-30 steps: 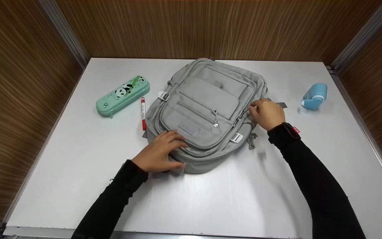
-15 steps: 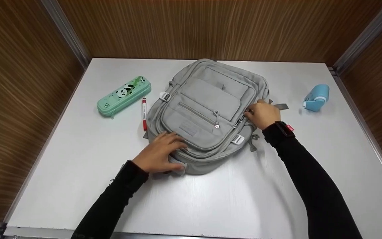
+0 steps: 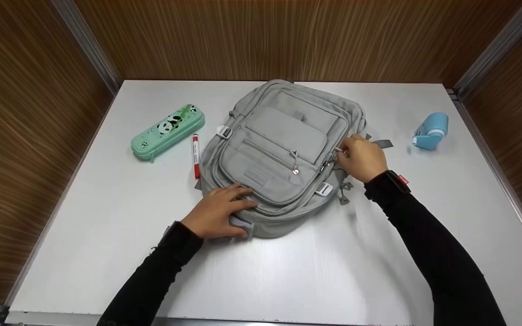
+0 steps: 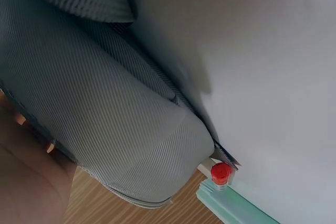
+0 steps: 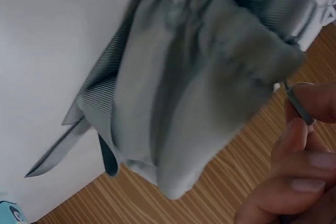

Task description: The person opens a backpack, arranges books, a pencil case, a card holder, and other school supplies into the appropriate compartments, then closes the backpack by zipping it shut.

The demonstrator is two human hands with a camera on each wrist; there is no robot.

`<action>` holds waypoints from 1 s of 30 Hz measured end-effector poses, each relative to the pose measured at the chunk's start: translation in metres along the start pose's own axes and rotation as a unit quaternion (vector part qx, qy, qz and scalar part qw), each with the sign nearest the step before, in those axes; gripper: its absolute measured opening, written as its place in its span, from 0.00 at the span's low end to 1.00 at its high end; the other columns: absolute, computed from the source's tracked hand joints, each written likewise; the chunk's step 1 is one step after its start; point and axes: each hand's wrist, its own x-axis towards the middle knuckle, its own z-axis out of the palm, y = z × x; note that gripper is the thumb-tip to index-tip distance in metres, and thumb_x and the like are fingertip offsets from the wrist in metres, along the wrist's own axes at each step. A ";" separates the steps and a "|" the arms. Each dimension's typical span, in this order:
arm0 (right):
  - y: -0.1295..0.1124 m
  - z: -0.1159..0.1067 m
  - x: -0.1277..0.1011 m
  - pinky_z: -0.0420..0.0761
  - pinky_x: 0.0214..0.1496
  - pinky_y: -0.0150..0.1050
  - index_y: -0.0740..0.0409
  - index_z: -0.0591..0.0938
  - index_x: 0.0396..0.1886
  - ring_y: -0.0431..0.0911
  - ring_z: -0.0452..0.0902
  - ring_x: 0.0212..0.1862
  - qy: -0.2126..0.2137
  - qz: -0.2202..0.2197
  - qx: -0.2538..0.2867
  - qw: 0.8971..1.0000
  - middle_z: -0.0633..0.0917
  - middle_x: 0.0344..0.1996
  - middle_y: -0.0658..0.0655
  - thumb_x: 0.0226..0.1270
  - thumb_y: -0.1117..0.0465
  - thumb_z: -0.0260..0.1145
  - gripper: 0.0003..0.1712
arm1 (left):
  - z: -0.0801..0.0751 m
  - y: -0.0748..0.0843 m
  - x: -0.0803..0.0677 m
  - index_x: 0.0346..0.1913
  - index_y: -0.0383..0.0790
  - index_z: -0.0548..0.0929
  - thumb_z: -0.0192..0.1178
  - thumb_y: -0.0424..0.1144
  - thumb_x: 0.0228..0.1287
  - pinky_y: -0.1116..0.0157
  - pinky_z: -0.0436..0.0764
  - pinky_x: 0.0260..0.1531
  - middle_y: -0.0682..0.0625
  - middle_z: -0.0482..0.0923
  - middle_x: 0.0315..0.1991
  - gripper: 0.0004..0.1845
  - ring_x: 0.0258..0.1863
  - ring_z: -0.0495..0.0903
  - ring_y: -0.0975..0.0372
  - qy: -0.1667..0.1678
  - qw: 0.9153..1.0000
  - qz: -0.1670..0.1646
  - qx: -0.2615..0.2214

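A grey backpack (image 3: 261, 167) lies flat on the white table in the head view, front side up and slanted. At its lower left corner my left hand (image 3: 219, 212) rests with fingers spread over the edge, thumb low along the bottom side. The left wrist view shows that hand (image 4: 29, 171) against the ribbed grey fabric. On the bag's right side my right hand (image 3: 364, 157) pinches a zipper pull (image 5: 299, 106), a thin grey cord, between thumb and fingers. The side pocket (image 5: 194, 93) hangs close by in the right wrist view.
A green panda pencil case (image 3: 168, 132) lies left of the bag. Between them is a red-and-white marker (image 3: 196, 156), close to the bag's edge. To the far right stands a blue bottle-like object (image 3: 431, 131) with a spout. Wood-grain panels (image 3: 288, 40) enclose the table.
My right hand has shifted only slightly along the bag's right side, still pinching the zipper pull. My left thumb has drawn back a little. The backpack lies as before.
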 end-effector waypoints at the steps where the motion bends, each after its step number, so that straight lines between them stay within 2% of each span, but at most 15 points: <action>1: -0.002 -0.002 -0.002 0.73 0.28 0.51 0.64 0.83 0.32 0.56 0.76 0.28 0.000 -0.004 0.003 1.000 0.79 0.27 0.60 0.61 0.63 0.62 0.08 | 0.000 0.001 0.001 0.64 0.57 0.77 0.72 0.59 0.46 0.46 0.62 0.70 0.50 0.67 0.71 0.38 0.74 0.60 0.47 0.001 1.000 -0.002 0.002; 6: -0.012 -0.007 -0.014 0.74 0.29 0.49 0.64 0.83 0.32 0.53 0.76 0.28 0.001 -0.039 0.011 0.999 0.79 0.27 0.59 0.61 0.64 0.65 0.06 | 0.004 0.007 0.004 0.64 0.57 0.78 0.71 0.61 0.47 0.45 0.62 0.70 0.51 0.67 0.71 0.37 0.74 0.60 0.46 0.004 1.000 -0.014 0.014; 12: -0.023 -0.002 -0.027 0.73 0.25 0.49 0.62 0.80 0.27 0.52 0.75 0.25 0.023 -0.082 0.000 0.996 0.78 0.24 0.56 0.59 0.64 0.66 0.05 | 0.008 0.017 0.011 0.62 0.56 0.79 0.70 0.63 0.47 0.44 0.65 0.68 0.50 0.69 0.69 0.36 0.72 0.63 0.47 0.014 0.999 -0.025 0.028; 18: -0.032 0.002 -0.040 0.72 0.24 0.45 0.60 0.78 0.25 0.49 0.74 0.24 0.034 -0.114 -0.007 0.993 0.77 0.23 0.55 0.57 0.65 0.68 0.06 | 0.016 0.026 0.018 0.61 0.55 0.79 0.69 0.64 0.47 0.47 0.68 0.66 0.50 0.72 0.66 0.36 0.69 0.67 0.49 0.038 0.997 -0.025 0.057; 23: -0.041 0.002 -0.054 0.72 0.22 0.43 0.58 0.78 0.24 0.46 0.74 0.23 0.037 -0.136 -0.003 0.990 0.76 0.22 0.53 0.56 0.65 0.69 0.07 | 0.023 0.036 0.025 0.60 0.54 0.79 0.68 0.66 0.47 0.49 0.71 0.63 0.50 0.72 0.65 0.37 0.67 0.69 0.51 0.057 0.995 -0.030 0.079; 30: -0.048 0.007 -0.072 0.70 0.21 0.39 0.56 0.78 0.23 0.42 0.72 0.22 0.031 -0.145 0.009 0.989 0.76 0.20 0.50 0.56 0.65 0.69 0.08 | 0.031 0.054 0.039 0.59 0.53 0.80 0.66 0.68 0.47 0.49 0.75 0.59 0.49 0.73 0.63 0.37 0.64 0.71 0.51 0.065 0.991 -0.052 0.107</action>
